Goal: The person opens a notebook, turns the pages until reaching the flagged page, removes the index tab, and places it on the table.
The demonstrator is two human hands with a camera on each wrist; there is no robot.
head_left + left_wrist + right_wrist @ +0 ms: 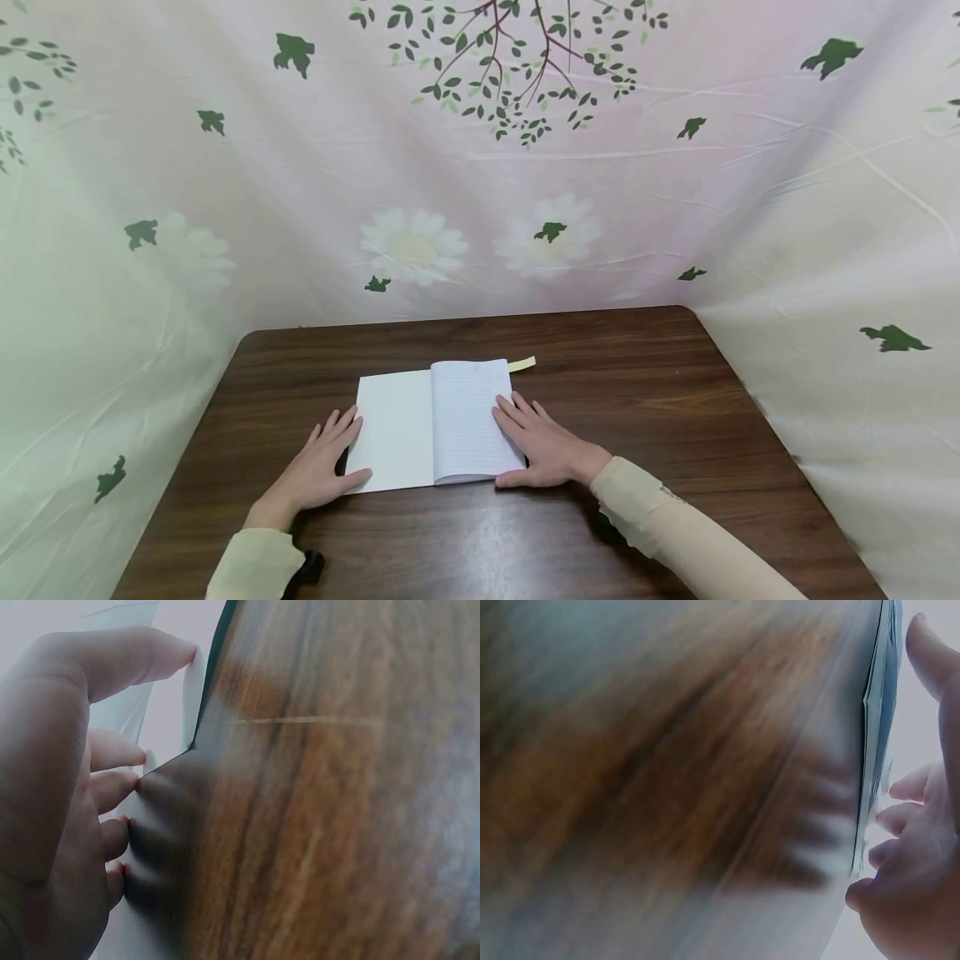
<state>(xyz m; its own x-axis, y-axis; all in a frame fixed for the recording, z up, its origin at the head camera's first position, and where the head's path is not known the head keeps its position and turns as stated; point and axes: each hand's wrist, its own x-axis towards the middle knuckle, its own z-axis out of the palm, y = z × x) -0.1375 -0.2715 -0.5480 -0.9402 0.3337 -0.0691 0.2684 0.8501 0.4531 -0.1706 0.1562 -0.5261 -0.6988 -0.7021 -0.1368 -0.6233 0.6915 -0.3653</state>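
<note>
An open notebook (397, 429) lies flat on the brown table, a blank white side at left and a lined page (468, 421) at right. At its left edge rests my left hand (313, 468), fingers spread and fairly straight, with the thumb over the lower corner. My right hand (546, 448) lies along the right edge, fingertips on the lined page and thumb near the bottom corner. The left wrist view shows the thumb and fingertips at the white sheet's edge (176, 690). In the right wrist view, the fingers are beside the notebook's thin dark-edged side (871, 742).
A pale yellow ribbon or strip (522, 364) sticks out past the notebook's top right corner. The wood-grain table (637, 392) has rounded far corners. Patterned fabric (465, 183) hangs behind it and along both sides. A dark object (311, 567) shows by the left wrist.
</note>
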